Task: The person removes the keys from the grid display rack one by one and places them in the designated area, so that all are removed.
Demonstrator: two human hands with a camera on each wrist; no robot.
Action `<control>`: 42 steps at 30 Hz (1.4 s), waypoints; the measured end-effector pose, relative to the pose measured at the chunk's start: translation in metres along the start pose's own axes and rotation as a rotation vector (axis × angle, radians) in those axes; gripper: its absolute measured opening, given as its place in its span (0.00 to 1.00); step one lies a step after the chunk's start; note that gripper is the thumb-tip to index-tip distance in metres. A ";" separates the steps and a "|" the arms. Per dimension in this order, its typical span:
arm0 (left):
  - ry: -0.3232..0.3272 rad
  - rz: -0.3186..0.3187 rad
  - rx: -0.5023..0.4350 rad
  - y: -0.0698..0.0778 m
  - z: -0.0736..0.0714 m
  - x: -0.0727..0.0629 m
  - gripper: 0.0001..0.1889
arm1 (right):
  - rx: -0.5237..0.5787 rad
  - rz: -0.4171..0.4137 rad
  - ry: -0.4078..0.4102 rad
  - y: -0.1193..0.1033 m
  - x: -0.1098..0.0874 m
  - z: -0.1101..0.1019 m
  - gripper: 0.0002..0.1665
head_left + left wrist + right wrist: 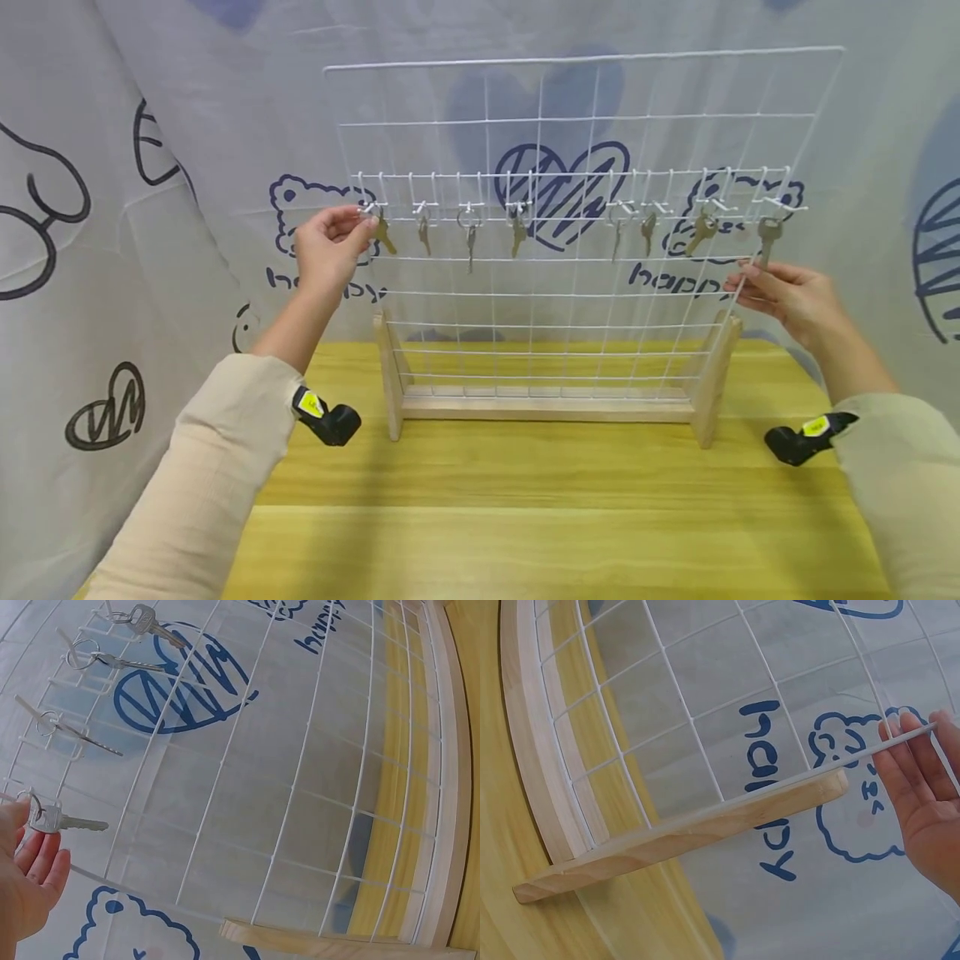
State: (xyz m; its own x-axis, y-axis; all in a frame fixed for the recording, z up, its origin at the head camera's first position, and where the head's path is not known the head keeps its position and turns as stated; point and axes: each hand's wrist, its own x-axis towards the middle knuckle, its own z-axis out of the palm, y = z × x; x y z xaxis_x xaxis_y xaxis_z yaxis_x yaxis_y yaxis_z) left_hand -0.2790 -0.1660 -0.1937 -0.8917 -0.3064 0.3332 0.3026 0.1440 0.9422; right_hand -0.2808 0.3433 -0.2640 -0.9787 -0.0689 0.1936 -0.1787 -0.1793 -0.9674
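My left hand [328, 248] is at the left end of the hook row, where its thumb and fingers pinch the ring of a metal key [73, 822]. The key's blade sticks out past the fingertips in the left wrist view. On the opposite side, my right hand [797, 302] holds the side wire of a white wire grid [517, 293] between thumb and fingers, below the rightmost key [768, 232]. Several other keys hang by rings from white hooks across the grid, among them a brassy key [517, 237] near the middle.
A wooden stand [547, 410] with two upright side pieces carries the grid on a yellow wood-grain table [525, 475]. Close behind hangs a pale curtain [195, 275] printed with hearts and cartoon outlines.
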 end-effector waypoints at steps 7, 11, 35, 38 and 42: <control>0.019 -0.032 -0.038 -0.001 0.002 0.002 0.11 | 0.065 -0.028 -0.001 0.000 0.000 0.001 0.10; 0.017 -0.048 -0.028 -0.001 0.003 0.002 0.13 | 0.068 -0.027 0.004 0.000 -0.001 0.001 0.10; 0.022 -0.061 0.007 0.003 -0.003 0.001 0.07 | 0.030 -0.025 0.022 0.004 0.000 0.006 0.07; 0.015 -0.048 0.051 0.005 -0.003 0.000 0.07 | 0.027 -0.021 0.028 0.003 -0.001 0.006 0.07; 0.001 -0.043 0.072 0.008 -0.004 0.000 0.07 | 0.008 -0.016 0.037 0.002 -0.001 0.005 0.07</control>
State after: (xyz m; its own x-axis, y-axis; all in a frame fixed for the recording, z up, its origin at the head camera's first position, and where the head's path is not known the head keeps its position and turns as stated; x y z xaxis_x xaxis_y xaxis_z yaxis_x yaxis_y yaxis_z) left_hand -0.2749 -0.1683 -0.1859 -0.9028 -0.3149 0.2930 0.2396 0.1976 0.9506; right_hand -0.2795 0.3386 -0.2659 -0.9787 -0.0298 0.2029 -0.1939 -0.1876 -0.9629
